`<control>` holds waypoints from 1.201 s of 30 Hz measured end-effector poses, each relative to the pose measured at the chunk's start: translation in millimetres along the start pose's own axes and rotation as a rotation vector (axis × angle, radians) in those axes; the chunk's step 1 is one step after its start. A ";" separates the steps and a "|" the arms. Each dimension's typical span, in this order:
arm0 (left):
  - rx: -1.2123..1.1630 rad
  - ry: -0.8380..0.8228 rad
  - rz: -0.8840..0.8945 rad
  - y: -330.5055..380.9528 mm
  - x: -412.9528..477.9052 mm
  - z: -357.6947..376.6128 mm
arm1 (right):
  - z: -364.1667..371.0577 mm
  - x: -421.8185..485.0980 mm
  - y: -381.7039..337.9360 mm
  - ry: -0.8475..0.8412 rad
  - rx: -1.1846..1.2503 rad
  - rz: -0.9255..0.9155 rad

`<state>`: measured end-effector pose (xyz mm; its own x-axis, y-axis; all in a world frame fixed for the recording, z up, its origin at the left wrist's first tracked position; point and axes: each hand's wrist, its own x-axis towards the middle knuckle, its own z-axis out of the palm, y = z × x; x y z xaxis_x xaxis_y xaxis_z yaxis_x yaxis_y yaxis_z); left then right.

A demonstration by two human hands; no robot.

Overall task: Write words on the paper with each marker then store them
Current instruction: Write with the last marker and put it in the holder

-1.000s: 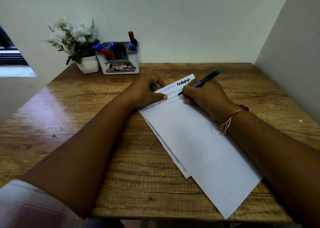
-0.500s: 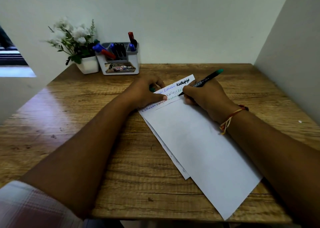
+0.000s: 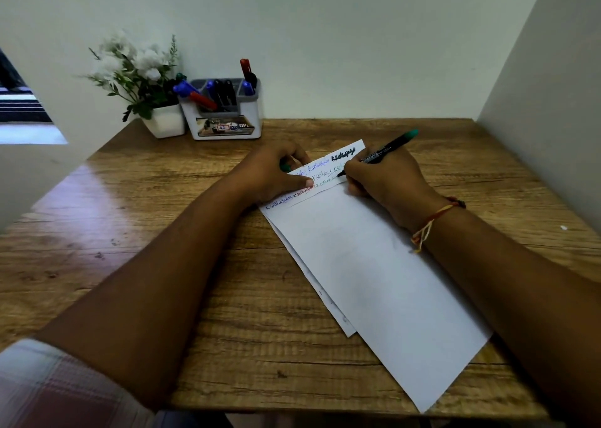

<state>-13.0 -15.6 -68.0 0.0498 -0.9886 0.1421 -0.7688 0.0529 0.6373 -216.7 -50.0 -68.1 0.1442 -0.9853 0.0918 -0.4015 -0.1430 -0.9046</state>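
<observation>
a small study nook, whether at home or in an office cannot be told: a wood-grain desk point(image 3: 130, 232) boxed in by plain white walls point(image 3: 357, 37) at 12 and 3 o'clock, a grey organiser point(image 3: 252, 115) full of markers point(image 3: 203, 101) and a potted white flower point(image 3: 166, 122) at 11 o'clock, and loose paper point(image 3: 374, 265) in the middle.

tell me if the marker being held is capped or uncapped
Uncapped: the marker has its bare tip on the paper, and a green cap shows in the left hand.

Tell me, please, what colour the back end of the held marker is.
The marker has a green back end; head view.
</observation>
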 end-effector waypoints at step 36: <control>-0.151 0.281 0.076 19.9 -4.7 -2.7 | -14.7 -4.1 -20.8 -0.010 0.714 0.098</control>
<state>-26.8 -9.5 -53.9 0.1861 -0.9048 0.3831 -0.6748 0.1657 0.7192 -222.2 -44.4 -43.6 0.1472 -0.9891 -0.0050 0.2757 0.0459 -0.9601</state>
